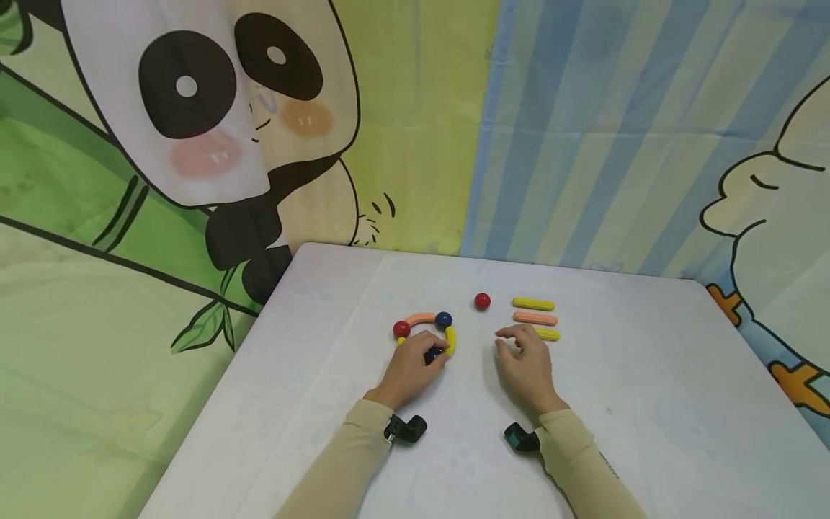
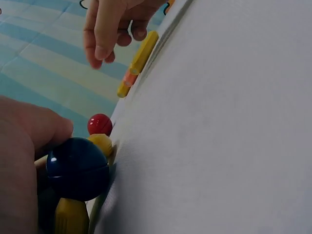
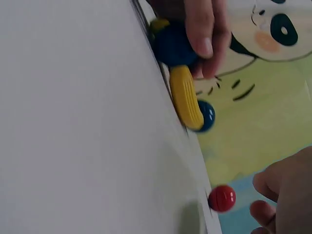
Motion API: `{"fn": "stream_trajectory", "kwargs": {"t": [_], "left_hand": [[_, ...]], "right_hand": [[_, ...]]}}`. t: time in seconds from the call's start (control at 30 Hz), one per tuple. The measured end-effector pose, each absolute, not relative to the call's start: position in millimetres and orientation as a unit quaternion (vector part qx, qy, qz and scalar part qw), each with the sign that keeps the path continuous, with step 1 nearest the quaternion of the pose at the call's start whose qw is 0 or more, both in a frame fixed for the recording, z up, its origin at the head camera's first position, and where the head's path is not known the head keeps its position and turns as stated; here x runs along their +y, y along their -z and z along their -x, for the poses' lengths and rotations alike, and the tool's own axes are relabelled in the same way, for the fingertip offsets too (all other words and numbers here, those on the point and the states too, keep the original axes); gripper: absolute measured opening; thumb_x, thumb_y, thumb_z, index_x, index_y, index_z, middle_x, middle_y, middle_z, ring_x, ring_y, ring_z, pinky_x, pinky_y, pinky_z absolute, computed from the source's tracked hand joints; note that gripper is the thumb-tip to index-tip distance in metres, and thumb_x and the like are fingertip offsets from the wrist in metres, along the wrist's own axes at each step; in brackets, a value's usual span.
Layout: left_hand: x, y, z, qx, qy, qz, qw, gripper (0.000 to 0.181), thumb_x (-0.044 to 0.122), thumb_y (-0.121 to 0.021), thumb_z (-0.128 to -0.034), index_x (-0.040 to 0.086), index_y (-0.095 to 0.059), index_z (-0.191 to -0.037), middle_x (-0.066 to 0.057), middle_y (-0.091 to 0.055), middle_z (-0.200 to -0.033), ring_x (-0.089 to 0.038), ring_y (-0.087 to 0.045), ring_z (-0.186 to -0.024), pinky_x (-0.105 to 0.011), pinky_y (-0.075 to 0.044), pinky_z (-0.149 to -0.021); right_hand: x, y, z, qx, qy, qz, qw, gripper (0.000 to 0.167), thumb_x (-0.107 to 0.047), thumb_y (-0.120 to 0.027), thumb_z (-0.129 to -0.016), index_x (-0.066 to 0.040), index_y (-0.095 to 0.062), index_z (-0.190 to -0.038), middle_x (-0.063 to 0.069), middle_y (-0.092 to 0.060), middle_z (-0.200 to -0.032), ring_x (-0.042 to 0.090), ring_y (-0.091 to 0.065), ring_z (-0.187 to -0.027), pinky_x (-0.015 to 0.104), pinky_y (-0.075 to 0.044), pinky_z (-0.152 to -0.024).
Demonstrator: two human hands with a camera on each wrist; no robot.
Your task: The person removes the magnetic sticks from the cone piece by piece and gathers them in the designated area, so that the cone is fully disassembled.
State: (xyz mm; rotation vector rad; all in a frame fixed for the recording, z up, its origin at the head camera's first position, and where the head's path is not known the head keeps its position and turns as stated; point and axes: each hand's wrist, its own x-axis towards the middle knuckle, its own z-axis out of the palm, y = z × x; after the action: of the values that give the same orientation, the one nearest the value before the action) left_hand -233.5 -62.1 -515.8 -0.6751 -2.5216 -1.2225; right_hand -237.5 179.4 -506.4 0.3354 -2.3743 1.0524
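My left hand [image 1: 411,364] holds a dark blue ball [image 2: 78,168] between thumb and fingers. That ball belongs to a ring of balls and curved rods on the table. Joined in the ring are a red ball [image 1: 401,329], an orange curved rod [image 1: 421,318], a second blue ball [image 1: 444,319] and a yellow curved rod [image 3: 185,97]. The left hand hides part of the ring's near side. My right hand [image 1: 528,366] hovers with loosely bent fingers, thumb and forefinger apart, nothing between them. It partly covers the nearest yellow straight rod [image 1: 548,335].
A loose red ball [image 1: 482,301] sits right of the ring. Behind the right hand lie an orange straight rod [image 1: 535,318] and another yellow rod [image 1: 534,304], in a stack of rows. The white table [image 1: 655,375] ends at a printed curtain [image 1: 415,144].
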Motion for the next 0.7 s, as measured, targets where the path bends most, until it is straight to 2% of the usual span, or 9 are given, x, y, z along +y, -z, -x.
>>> {"fn": "stream_trajectory", "kwargs": {"t": [0.17,0.3,0.47,0.57,0.7], "left_hand": [[-59,515,232,-0.851,0.434,0.273,0.117,0.013,0.016,-0.073,-0.0877,0.014,-0.068,-0.100,0.006,-0.065,-0.099,-0.006,-0.061,-0.096,-0.026,-0.050,-0.088],[-56,514,233,-0.837,0.432,0.308,0.135,0.014,0.013,-0.076,-0.0832,0.013,-0.064,-0.090,0.003,-0.060,-0.097,-0.012,-0.054,-0.098,-0.031,-0.046,-0.091],[-54,515,233,-0.851,0.386,0.309,0.179,0.019,0.017,-0.080,-0.0780,0.016,-0.063,-0.084,0.004,-0.058,-0.096,-0.018,-0.046,-0.102,-0.039,-0.039,-0.095],[-54,514,230,-0.872,0.343,0.281,0.206,0.017,0.024,-0.079,-0.0793,0.017,-0.067,-0.089,0.006,-0.063,-0.095,-0.018,-0.047,-0.100,-0.039,-0.037,-0.090],[-54,511,226,-0.899,0.302,0.237,0.209,0.021,0.031,-0.076,-0.0825,0.018,-0.073,-0.099,0.007,-0.067,-0.095,-0.016,-0.046,-0.089,-0.035,-0.035,-0.078]], "right_hand": [[146,507,225,-0.867,-0.390,-0.231,0.206,0.020,-0.005,-0.073,-0.084,-0.011,-0.072,-0.102,-0.002,-0.065,-0.108,0.014,-0.056,-0.079,0.025,-0.046,-0.064],[135,510,219,-0.860,-0.394,-0.276,0.170,0.025,-0.003,-0.074,-0.083,-0.014,-0.071,-0.105,-0.006,-0.066,-0.106,0.010,-0.054,-0.070,0.022,-0.044,-0.059],[132,513,216,-0.872,-0.377,-0.275,0.148,0.025,-0.006,-0.076,-0.083,-0.013,-0.072,-0.107,-0.009,-0.064,-0.106,0.009,-0.051,-0.069,0.022,-0.042,-0.060],[132,515,216,-0.886,-0.361,-0.258,0.136,0.023,-0.010,-0.076,-0.085,-0.011,-0.072,-0.108,-0.009,-0.060,-0.105,0.007,-0.052,-0.076,0.022,-0.045,-0.065],[132,517,217,-0.894,-0.358,-0.238,0.127,0.021,-0.011,-0.075,-0.086,-0.008,-0.073,-0.106,-0.007,-0.058,-0.101,0.007,-0.054,-0.081,0.023,-0.047,-0.069]]}}
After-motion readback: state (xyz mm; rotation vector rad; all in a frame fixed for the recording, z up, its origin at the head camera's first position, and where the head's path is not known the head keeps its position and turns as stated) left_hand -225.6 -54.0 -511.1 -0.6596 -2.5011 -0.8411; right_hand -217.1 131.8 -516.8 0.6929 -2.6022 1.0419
